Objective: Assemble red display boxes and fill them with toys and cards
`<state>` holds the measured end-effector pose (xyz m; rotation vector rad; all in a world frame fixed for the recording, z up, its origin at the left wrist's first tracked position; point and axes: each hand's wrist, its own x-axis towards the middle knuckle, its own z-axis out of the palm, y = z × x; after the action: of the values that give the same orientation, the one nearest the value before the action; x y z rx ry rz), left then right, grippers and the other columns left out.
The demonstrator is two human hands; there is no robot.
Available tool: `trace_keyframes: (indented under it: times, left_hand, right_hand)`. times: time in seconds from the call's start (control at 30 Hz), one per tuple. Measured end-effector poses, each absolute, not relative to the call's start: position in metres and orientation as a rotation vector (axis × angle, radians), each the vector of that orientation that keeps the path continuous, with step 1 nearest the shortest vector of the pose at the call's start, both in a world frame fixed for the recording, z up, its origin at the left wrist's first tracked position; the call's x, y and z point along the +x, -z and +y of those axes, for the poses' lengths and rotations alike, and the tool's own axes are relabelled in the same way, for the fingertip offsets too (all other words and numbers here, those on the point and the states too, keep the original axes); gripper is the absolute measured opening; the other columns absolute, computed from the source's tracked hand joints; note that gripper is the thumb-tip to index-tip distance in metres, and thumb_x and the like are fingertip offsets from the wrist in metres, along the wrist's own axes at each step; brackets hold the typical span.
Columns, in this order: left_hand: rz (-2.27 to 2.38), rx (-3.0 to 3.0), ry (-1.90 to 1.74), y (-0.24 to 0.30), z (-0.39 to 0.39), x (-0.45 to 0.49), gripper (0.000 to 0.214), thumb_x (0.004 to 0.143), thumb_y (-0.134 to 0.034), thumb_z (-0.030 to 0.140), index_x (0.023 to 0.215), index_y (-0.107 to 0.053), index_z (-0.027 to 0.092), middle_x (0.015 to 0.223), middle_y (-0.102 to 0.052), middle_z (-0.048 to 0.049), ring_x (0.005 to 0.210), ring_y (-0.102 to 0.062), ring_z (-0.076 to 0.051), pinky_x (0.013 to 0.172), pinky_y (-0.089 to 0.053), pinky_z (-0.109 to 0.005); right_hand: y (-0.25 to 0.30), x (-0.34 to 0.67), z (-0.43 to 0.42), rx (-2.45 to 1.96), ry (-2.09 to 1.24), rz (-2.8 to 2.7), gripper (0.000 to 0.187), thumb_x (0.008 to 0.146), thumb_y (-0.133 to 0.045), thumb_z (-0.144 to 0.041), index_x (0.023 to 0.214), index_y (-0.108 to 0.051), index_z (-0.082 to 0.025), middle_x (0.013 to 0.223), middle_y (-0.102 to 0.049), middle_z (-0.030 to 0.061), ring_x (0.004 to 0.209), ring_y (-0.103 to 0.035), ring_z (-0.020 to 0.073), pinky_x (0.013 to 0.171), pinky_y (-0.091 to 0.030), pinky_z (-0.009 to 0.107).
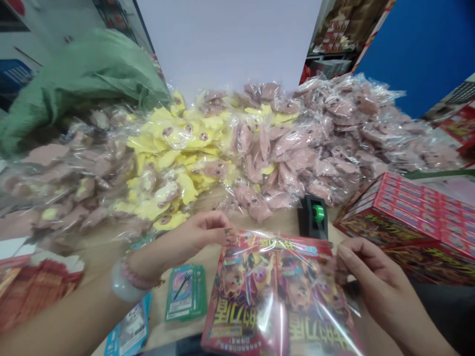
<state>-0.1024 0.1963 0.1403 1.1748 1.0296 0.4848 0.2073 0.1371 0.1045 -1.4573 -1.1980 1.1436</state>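
A clear plastic bag (pixel 315 301) lies over a flat red card pack (pixel 260 296) with bright pictures on it. The pack sits on a wooden table (pixel 211 210), right in front of the person, between the two hands. It looks light and a bit stiff, and it would likely bend only a little. The thin bag looks slick and soft, so it may slide about. The loose plastic edges look like the easiest place to pinch, and the flat sides of the pack look best for a firm hold.

The left hand (pixel 196 235) reaches in from the left, and its fingers (pixel 228 236) curl in to pinch the top corner of the bag. The right hand (pixel 374 277) is at the other side, with its fingers (pixel 345 257) bunched close together on the right edge of the bag. Neither hand is wide open. The plastic hides a little of the right fingertips.

A beaded bracelet (pixel 137 277) sits on the left wrist. A green card stack (pixel 185 291) and a blue card pack (pixel 129 326) lie near the left hand. A black tape holder (pixel 313 216) with a green roll stands just past the bag. Red boxes (pixel 393 212) are piled on the right. Behind them all is a big heap of pink and yellow soft toys (pixel 260 148) in plastic bags, and a green sack (pixel 85 84) lies at the far left.
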Motion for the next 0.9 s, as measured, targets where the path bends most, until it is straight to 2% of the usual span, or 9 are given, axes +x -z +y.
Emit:
trace_keyframes:
  times: [0.07, 0.13, 0.2, 0.27, 0.37, 0.57, 0.9]
  left_hand:
    - [0.996, 1.176, -0.503, -0.140, 0.194, -0.104, 0.013, 0.076, -0.061, 0.030, 0.077, -0.057, 0.018, 0.085, -0.060, -0.0001, 0.082, -0.055, -0.014, 0.076, -0.041, -0.025]
    - [0.973, 1.157, -0.507, -0.142, 0.192, -0.104, 0.015, 0.075, -0.062, 0.032, 0.075, -0.057, 0.018, 0.089, -0.061, -0.0007, 0.085, -0.056, -0.015, 0.077, -0.041, -0.026]
    - [1.029, 1.130, -0.481, -0.143, 0.192, -0.103, 0.015, 0.072, -0.062, 0.031, 0.073, -0.056, 0.018, 0.082, -0.061, 0.0003, 0.078, -0.055, -0.013, 0.072, -0.041, -0.024]
    - [1.141, 1.108, -0.451, -0.141, 0.195, -0.102, 0.016, 0.069, -0.063, 0.030, 0.069, -0.054, 0.017, 0.066, -0.056, 0.0030, 0.064, -0.051, -0.011, 0.062, -0.039, -0.022]
    - [1.253, 1.098, -0.419, -0.131, 0.202, -0.102, 0.016, 0.066, -0.063, 0.029, 0.066, -0.053, 0.016, 0.055, -0.049, 0.0052, 0.053, -0.044, -0.008, 0.054, -0.033, -0.020]
    - [1.241, 1.187, -0.350, -0.113, 0.210, -0.109, 0.012, 0.070, -0.057, 0.025, 0.064, -0.053, 0.016, 0.054, -0.047, 0.0053, 0.051, -0.040, -0.007, 0.051, -0.029, -0.019]
    - [1.307, 1.309, -0.264, -0.122, 0.210, -0.106, 0.024, 0.071, -0.057, 0.036, 0.060, -0.052, 0.016, 0.052, -0.045, 0.0048, 0.049, -0.038, -0.008, 0.049, -0.029, -0.021]
  right_hand:
    - [-0.110, 0.212, 0.134, -1.441, -1.031, -1.130, 0.024, 0.075, -0.061, -0.044, 0.069, -0.055, -0.021, 0.067, -0.058, 0.0013, 0.063, -0.054, 0.0137, 0.056, -0.044, 0.022]
    - [-0.115, 0.216, 0.133, -1.452, -0.979, -1.057, 0.025, 0.071, -0.064, -0.045, 0.069, -0.055, -0.022, 0.069, -0.056, 0.0008, 0.067, -0.051, 0.0137, 0.058, -0.043, 0.021]
    - [-0.116, 0.219, 0.133, -1.505, -1.090, -1.038, 0.027, 0.069, -0.066, -0.045, 0.064, -0.054, -0.021, 0.063, -0.051, 0.0000, 0.060, -0.045, 0.0121, 0.053, -0.039, 0.021]
    - [-0.113, 0.218, 0.135, -1.563, -1.266, -1.010, 0.032, 0.069, -0.066, -0.045, 0.059, -0.051, -0.019, 0.055, -0.045, -0.0014, 0.052, -0.040, 0.0101, 0.047, -0.034, 0.021]
    - [-0.104, 0.213, 0.141, -1.589, -1.412, -0.923, 0.037, 0.067, -0.067, -0.046, 0.056, -0.047, -0.017, 0.050, -0.042, -0.0036, 0.047, -0.036, 0.0075, 0.044, -0.031, 0.019]
    - [-0.098, 0.207, 0.149, -1.638, -1.482, -0.888, 0.041, 0.064, -0.068, -0.051, 0.056, -0.046, -0.017, 0.043, -0.044, -0.0051, 0.040, -0.036, 0.0051, 0.041, -0.026, 0.018]
    - [-0.096, 0.208, 0.150, -1.672, -1.476, -0.888, 0.044, 0.059, -0.071, -0.052, 0.054, -0.045, -0.017, 0.039, -0.045, -0.0051, 0.035, -0.036, 0.0043, 0.037, -0.024, 0.016]
